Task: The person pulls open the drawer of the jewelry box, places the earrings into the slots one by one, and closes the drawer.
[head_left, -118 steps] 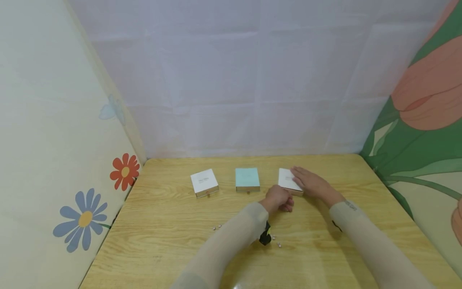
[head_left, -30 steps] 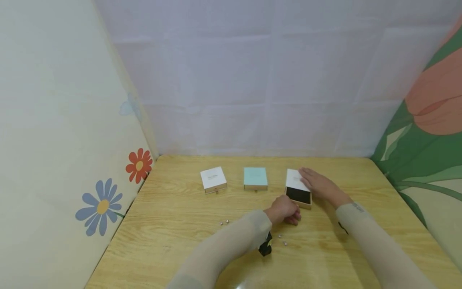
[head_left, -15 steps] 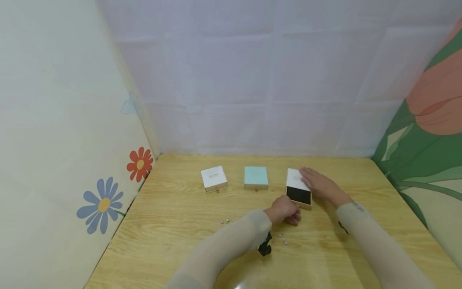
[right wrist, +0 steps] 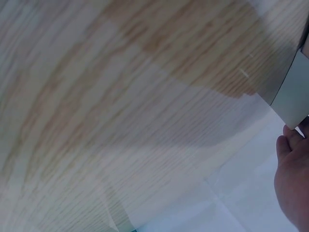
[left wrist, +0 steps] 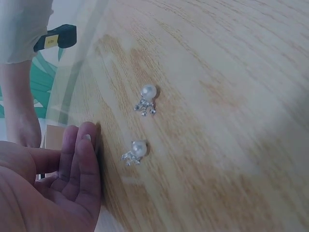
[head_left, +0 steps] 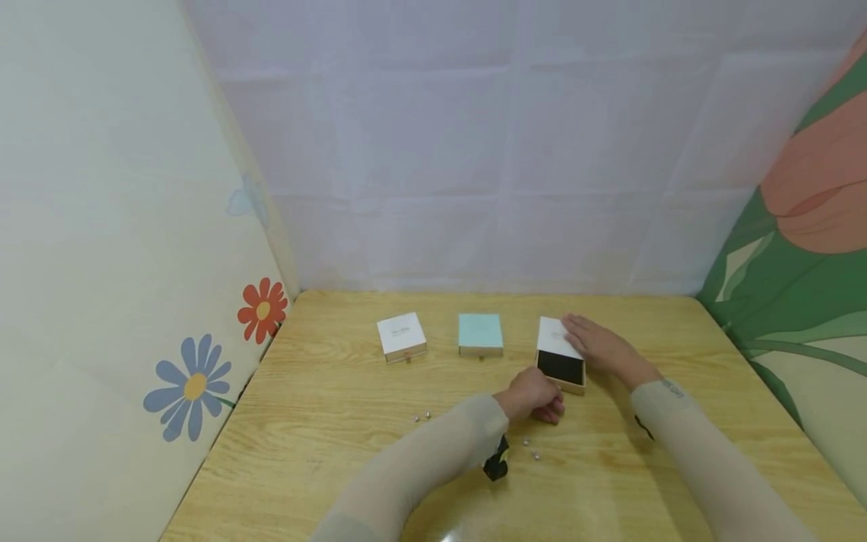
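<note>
In the head view, a white drawer box stands at the right with its tray pulled out toward me, showing a black inner pad. My left hand is at the tray's front edge, thumb and forefinger pinched together there; the exact grip is partly hidden. The straight fingers of my right hand rest on the right side of the white cover. In the left wrist view, two pearl pieces with small clear stones, like earrings, lie beside my left hand: an upper pearl piece and a lower pearl piece.
A turquoise drawer box and another white drawer box stand shut to the left on the wooden table. Two more small shiny pieces lie left of my left forearm. A white cloth backdrop rises behind the table.
Since the oldest frame, the right-hand box's tray has slid out toward me with my left hand at its front, while my right hand stayed on the cover. Over the last second, nothing visibly moved.
</note>
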{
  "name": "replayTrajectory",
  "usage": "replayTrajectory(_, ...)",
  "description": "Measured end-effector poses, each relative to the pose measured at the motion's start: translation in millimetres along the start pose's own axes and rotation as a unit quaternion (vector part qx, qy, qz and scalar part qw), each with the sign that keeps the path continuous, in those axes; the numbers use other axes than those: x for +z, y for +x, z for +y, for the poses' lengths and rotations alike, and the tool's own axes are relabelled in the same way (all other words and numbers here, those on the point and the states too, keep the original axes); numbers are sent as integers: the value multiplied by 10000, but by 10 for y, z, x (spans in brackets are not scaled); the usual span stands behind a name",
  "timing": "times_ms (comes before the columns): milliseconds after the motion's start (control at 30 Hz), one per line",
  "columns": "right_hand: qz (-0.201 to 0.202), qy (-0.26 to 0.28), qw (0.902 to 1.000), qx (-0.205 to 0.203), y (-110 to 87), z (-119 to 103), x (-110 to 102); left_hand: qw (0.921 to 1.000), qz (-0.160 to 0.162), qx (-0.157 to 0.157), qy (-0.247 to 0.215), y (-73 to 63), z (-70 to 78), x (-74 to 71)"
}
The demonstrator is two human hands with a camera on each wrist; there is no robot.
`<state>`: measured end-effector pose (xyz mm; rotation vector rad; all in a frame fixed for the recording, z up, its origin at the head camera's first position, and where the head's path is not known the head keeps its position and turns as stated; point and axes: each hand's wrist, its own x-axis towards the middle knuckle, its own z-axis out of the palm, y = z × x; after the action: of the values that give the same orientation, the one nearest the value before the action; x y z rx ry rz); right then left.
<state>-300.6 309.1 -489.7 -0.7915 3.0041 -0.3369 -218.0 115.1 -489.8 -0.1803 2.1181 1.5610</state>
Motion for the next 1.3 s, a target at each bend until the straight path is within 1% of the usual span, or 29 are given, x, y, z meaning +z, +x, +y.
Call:
replayTrajectory(100,10,43,10000,23,-6,2,-3,10000,-57,8,46,-10,8,-11)
replayTrajectory(233,-37,48,9999,81,-8,16,-1,9993,-249,54,281,-17,20,-44)
replayTrajectory(333,-62,6,9999,91,-5,31,13,9971,-473,129,574,4,17,-73)
replayTrajectory(400,-74,4,9999,104,-3,39,19,9926,-619,276,1010,31,14,-97)
replayTrajectory(467,-81,-21,9999,106,-5,46,18,9839,-784,508,1522,59,22,-125)
replayTrajectory(500,-84,-54,9999,104,-5,46,15,9774,-869,658,1812,74,27,-142)
replayTrajectory(567,-97,-82,9999,96,-4,45,10,9602,-1011,1007,2400,103,41,-181)
replayTrajectory(600,-99,-102,9999,88,-4,42,8,9525,-1097,1152,2595,114,49,-203)
replayTrajectory(733,-124,-90,9998,99,2,26,4,9305,-1438,1561,2986,129,96,-296)
replayTrajectory(767,-136,-88,9998,110,2,21,5,9287,-1533,1599,2973,121,111,-322)
replayTrajectory(900,-134,-106,9998,122,-5,10,0,9108,-1870,1974,3107,88,142,-416)
replayTrajectory(1000,-111,-95,9998,119,-7,5,-3,9012,-2072,2275,3052,86,126,-467)
replayTrajectory(1133,-98,-54,9998,140,1,3,-2,8958,-2275,2541,2851,101,84,-530)
replayTrajectory(1200,-132,-45,9997,186,8,3,5,8948,-2334,2632,2750,118,61,-562)
replayTrajectory(1300,-183,-44,9995,261,22,-4,17,8967,-2387,2734,2532,145,28,-624)
